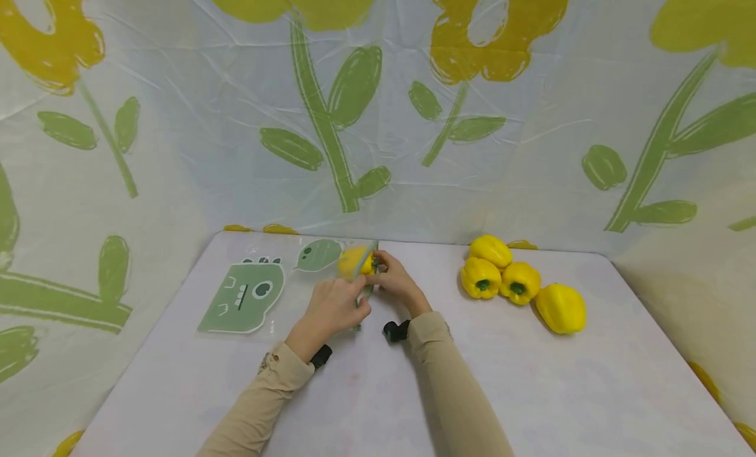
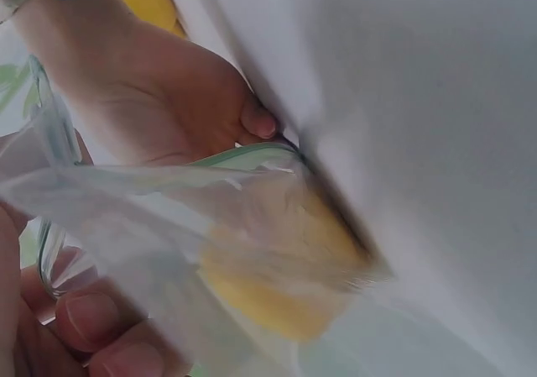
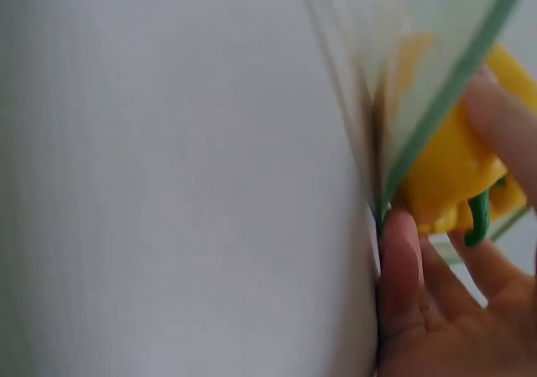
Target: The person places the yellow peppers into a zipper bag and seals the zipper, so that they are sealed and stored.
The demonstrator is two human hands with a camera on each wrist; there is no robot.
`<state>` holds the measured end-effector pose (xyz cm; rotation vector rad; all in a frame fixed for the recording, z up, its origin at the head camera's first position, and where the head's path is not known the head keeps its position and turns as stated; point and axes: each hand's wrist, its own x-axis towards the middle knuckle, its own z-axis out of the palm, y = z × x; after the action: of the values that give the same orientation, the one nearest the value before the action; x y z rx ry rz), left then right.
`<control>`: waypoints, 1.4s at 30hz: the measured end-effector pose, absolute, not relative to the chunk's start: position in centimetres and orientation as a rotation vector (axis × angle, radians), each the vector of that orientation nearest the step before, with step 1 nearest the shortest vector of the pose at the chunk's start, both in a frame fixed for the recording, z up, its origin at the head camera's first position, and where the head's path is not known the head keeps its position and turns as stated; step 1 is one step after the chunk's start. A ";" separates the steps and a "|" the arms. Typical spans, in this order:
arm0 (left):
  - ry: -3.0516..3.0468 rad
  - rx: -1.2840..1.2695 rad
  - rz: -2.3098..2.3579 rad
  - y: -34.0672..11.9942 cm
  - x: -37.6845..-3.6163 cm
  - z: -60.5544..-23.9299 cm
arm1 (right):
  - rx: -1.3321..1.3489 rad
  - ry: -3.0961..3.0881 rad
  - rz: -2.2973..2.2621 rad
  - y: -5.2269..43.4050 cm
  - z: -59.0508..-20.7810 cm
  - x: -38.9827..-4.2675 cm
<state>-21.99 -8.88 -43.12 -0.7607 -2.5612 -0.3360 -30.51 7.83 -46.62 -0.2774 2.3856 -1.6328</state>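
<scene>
Left hand (image 1: 336,306) pinches the clear bag (image 2: 168,217) mouth, right hand (image 1: 396,280) grips the yellow pepper (image 1: 354,261) halfway in; hold mouth wide; feed pepper straight.

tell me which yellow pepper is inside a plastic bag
The yellow pepper between both hands, mid-table. It sits in the clear bag; the four other peppers lie bare in a cluster to the right.
</scene>
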 end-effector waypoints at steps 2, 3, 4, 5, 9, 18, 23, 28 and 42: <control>-2.547 -0.772 -0.325 -8.9 -22.0 -43.1 | -0.248 2.430 -1.638 7.5 -46.6 -30.4; -2.537 -0.777 -0.324 -8.8 -22.0 -43.1 | -0.234 2.459 -1.636 7.3 -46.7 -30.4; -2.528 -0.780 -0.320 -8.8 -22.0 -43.1 | -0.226 2.489 -1.627 7.1 -46.7 -30.4; -2.524 -0.779 -0.317 -8.8 -22.0 -43.1 | -0.224 2.516 -1.613 6.9 -46.6 -30.4; -2.524 -0.767 -0.320 -8.9 -22.0 -43.0 | -0.240 2.522 -1.593 6.9 -46.2 -30.3; -2.551 -0.764 -0.318 -9.2 -22.1 -43.1 | -0.211 2.351 -1.705 7.6 -46.2 -30.2; -2.534 -0.779 -0.314 -9.1 -22.0 -43.0 | -0.172 2.384 -1.707 7.4 -46.4 -30.2; -2.541 -0.758 -0.315 -9.1 -22.0 -43.1 | -0.193 2.371 -1.729 7.8 -46.3 -30.0; -2.568 -0.765 -0.329 -9.1 -22.2 -43.2 | -0.175 2.806 -1.639 16.1 -40.2 -27.3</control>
<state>-22.21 -9.13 -43.24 -0.7648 -2.5683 -0.3290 -27.34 16.10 -40.20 -0.1748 2.8061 -1.6386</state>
